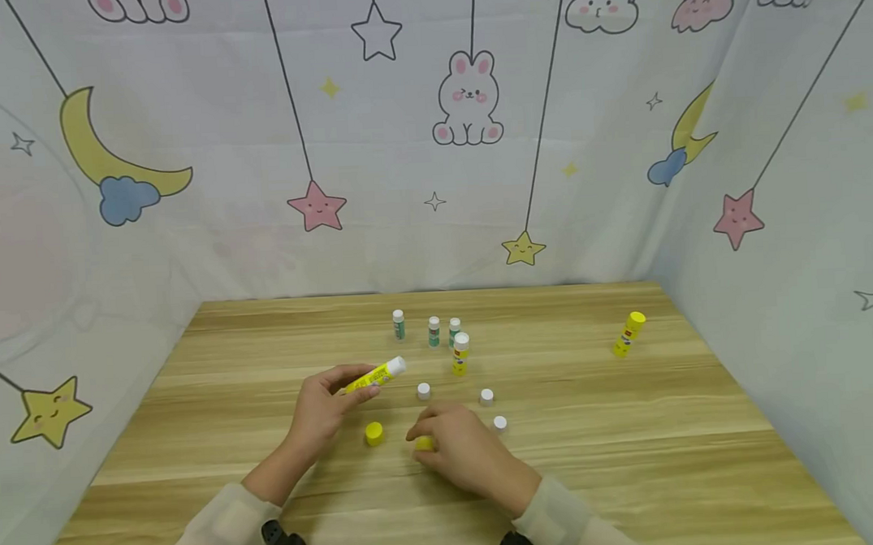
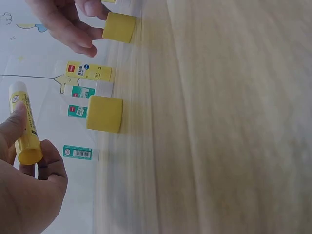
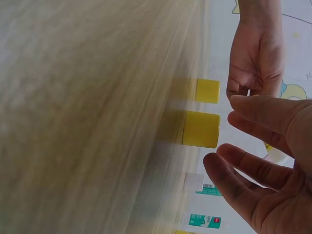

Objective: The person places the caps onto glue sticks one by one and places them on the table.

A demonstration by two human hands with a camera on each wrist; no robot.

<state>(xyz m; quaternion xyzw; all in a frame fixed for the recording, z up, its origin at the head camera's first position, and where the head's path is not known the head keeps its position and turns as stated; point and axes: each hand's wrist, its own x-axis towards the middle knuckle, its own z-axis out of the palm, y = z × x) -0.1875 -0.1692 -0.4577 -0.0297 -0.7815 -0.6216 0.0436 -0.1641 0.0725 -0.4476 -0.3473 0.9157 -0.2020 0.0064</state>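
My left hand [image 1: 321, 403] grips a yellow glue stick [image 1: 371, 378] with a white end tilted up to the right, held above the table. In the left wrist view the yellow rim of the glue stick [image 2: 29, 155] faces the camera. My right hand [image 1: 462, 450] is lowered over a yellow cap [image 1: 424, 443] standing on the table. In the right wrist view its fingers [image 3: 234, 178] are spread at the near yellow cap [image 3: 201, 129], thumb on one side. Another yellow cap [image 1: 374, 434] stands between the two hands.
White caps, one here [image 1: 424, 391], another here [image 1: 487, 397] and a third [image 1: 500, 424], sit past my right hand. A yellow glue stick [image 1: 460, 357] and small green glue sticks [image 1: 398, 325] stand farther back. Another yellow glue stick [image 1: 629, 335] stands far right. A patterned curtain [image 1: 435, 248] borders the table.
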